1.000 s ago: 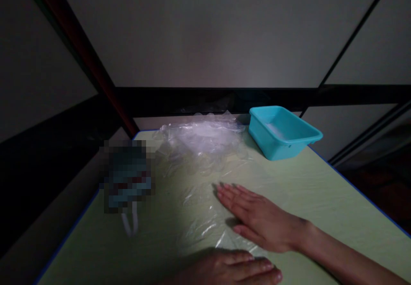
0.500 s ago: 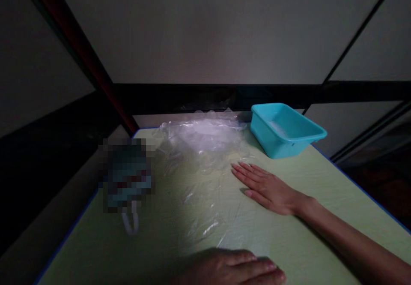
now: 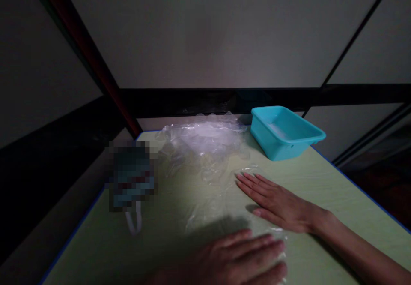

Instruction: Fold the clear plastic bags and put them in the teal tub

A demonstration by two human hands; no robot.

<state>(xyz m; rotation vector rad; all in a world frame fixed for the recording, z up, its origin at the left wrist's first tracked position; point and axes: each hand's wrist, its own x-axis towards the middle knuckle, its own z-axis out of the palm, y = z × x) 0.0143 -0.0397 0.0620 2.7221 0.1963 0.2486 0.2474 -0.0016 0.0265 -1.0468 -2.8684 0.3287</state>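
A thin clear plastic sheet (image 3: pixel 208 212) lies over the middle of the pale green table (image 3: pixel 128 255), hard to make out against it. My right hand (image 3: pixel 278 201) rests flat, palm down, on the plastic with its fingers stretched out to the left. Nearer the bottom edge, my left hand (image 3: pixel 240 259) is over the front part of the sheet, its fingers extended to the right and slightly blurred. Behind both hands is a crumpled heap of clear plastic (image 3: pixel 205 137).
At the back right stands a turquoise plastic basin (image 3: pixel 276 145) with something whitish inside. On the left, a pixelated object (image 3: pixel 133 175) has a white loop (image 3: pixel 134 223) hanging from it. Panelled wall surfaces (image 3: pixel 218 32) rise behind the table.
My right hand has slid a little toward me and to the right. My left hand has moved up, with its fingers more spread. The plastic under the hands has shifted.
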